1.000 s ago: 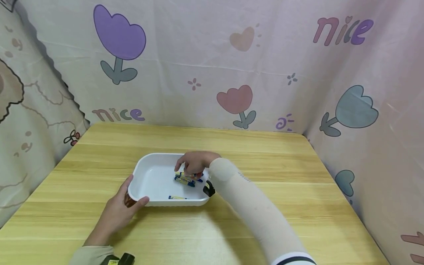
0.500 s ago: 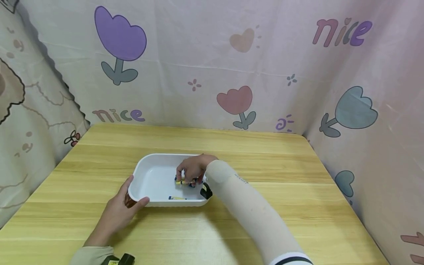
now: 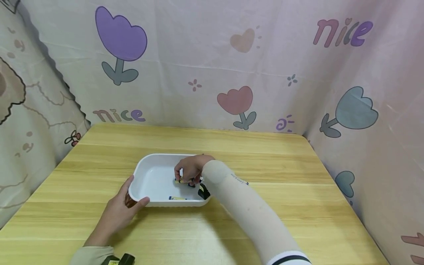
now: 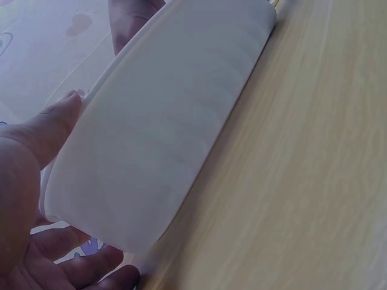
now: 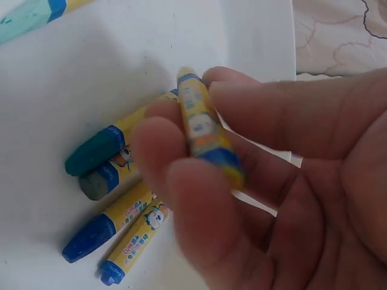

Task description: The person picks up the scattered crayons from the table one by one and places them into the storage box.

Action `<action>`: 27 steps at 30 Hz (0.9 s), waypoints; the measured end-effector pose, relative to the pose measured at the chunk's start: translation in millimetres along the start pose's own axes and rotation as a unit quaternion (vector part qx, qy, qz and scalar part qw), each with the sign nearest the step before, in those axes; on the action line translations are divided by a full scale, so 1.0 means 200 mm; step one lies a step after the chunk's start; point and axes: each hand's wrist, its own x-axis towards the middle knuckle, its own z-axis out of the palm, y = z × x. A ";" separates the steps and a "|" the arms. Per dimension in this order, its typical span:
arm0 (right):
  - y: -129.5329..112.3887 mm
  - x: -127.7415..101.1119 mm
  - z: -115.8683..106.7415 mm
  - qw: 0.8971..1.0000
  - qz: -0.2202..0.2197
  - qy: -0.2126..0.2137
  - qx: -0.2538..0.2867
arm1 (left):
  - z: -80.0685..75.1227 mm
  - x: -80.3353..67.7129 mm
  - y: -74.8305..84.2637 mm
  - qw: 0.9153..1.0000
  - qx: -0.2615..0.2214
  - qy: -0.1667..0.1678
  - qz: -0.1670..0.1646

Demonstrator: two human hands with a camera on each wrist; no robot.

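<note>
A white plastic tray (image 3: 147,176) (image 4: 157,145) sits on the wooden table (image 3: 285,176). My left hand (image 3: 127,204) (image 4: 36,199) grips its near-left corner, thumb on the rim and fingers under it. My right hand (image 3: 188,172) (image 5: 254,181) is inside the tray and pinches a yellow-and-blue crayon (image 5: 205,130) between thumb and fingers. Several more crayons (image 5: 115,199) lie on the tray floor below it, with teal, grey and blue tips. One separate crayon (image 3: 177,198) lies near the tray's front wall.
Patterned cloth walls (image 3: 212,62) close in the table at the back, left and right. A black wrist-camera mount (image 3: 203,192) sits on my right sleeve beside the tray. A dark object (image 3: 120,259) shows at the bottom edge by my left sleeve.
My right hand has drawn slightly toward me inside the tray and closed its fingers on a crayon, covering most of the crayon pile. The left hand and tray stay put.
</note>
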 end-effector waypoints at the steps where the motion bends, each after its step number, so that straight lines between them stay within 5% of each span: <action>1: 0.00 0.00 0.00 1.000 -0.001 0.004 -0.004 | 0.00 0.00 0.00 1.000 0.000 0.000 0.000; 14: 0.03 -0.07 -0.06 0.999 -0.017 0.038 -0.035 | 0.00 0.00 -0.01 1.000 0.009 -0.005 -0.004; 27: 0.19 -0.19 -0.18 0.997 -0.036 0.054 0.029 | 0.00 0.00 -0.01 1.000 0.009 -0.005 0.000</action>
